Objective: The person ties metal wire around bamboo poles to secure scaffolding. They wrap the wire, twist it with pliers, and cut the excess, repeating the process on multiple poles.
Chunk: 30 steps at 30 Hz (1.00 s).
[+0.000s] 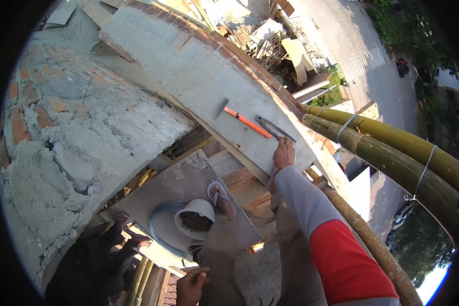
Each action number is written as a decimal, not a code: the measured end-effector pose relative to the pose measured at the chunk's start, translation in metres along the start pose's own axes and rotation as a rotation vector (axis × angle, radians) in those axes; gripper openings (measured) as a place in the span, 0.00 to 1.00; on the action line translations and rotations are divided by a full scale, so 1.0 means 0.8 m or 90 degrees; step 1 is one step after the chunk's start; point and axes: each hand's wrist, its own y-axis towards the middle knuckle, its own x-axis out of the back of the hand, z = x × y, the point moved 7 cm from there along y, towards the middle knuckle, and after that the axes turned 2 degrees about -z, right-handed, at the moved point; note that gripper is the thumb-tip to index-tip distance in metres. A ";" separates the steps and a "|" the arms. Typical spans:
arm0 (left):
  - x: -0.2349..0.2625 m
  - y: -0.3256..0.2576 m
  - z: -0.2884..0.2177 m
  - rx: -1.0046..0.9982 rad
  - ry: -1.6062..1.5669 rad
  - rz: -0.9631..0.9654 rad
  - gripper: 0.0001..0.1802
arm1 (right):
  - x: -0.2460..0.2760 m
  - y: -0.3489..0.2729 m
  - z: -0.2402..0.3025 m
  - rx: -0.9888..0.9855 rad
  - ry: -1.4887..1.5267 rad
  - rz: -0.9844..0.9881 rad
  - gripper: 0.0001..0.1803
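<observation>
My right hand (pixel 284 153), on a grey and red sleeve, rests on the edge of a grey concrete ledge (pixel 199 66). Its fingers lie just below the handles of dark steel pincers (pixel 274 127). Left of the pincers, an orange-handled hammer (pixel 242 118) lies on the same ledge. My left hand (pixel 191 286) hangs low at the bottom of the view with its fingers curled; whether it holds anything is unclear. A foot in a sandal (pixel 220 196) stands on a grey board (pixel 173 186).
A white bucket (pixel 196 217) and a coil of wire (pixel 160 229) sit on the board. A rough mortared brick wall (pixel 71 132) fills the left. Bamboo scaffold poles (pixel 392 153) tied with wire run at right. Another person's feet (pixel 130 229) show at lower left. A street lies far below.
</observation>
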 end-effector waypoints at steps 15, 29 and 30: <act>0.032 0.015 0.017 -0.031 0.066 -0.017 0.13 | 0.070 0.044 -0.014 -0.039 0.046 0.222 0.14; -0.168 -0.345 -0.516 -0.712 0.087 0.382 0.20 | 0.652 -0.541 0.144 -0.237 1.143 -0.065 0.27; -0.206 -0.368 -0.537 -0.683 0.079 0.426 0.21 | 0.681 -0.545 0.138 -0.218 1.087 -0.092 0.30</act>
